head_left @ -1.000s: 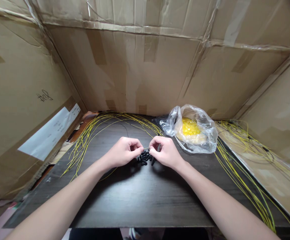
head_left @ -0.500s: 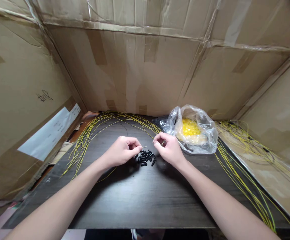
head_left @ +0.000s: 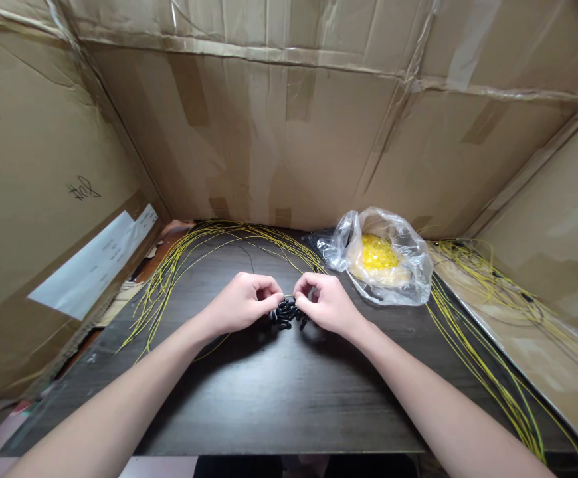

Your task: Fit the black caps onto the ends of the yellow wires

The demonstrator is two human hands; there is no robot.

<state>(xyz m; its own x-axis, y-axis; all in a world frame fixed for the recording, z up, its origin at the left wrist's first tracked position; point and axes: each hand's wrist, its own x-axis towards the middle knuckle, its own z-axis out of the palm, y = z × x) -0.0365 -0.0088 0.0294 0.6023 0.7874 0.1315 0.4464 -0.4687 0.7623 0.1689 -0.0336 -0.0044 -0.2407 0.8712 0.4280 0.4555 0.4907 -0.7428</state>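
My left hand (head_left: 245, 305) and my right hand (head_left: 323, 303) meet, fingers pinched, over a small heap of black caps (head_left: 285, 315) on the dark table (head_left: 279, 398). A thin yellow wire tip (head_left: 288, 296) runs between the two pinches; the left fingers grip it. What the right fingertips hold is too small to name. The wire trails off under my left hand toward the bundle of yellow wires (head_left: 169, 279) curving along the left and back.
A clear plastic bag (head_left: 383, 262) of small yellow parts lies right of my hands. More yellow wires (head_left: 478, 345) lie along the table's right side. Cardboard walls (head_left: 289, 133) close in the back, left and right.
My right hand had drawn away to the right half a second ago; it has come back to meet the left hand over the black caps.
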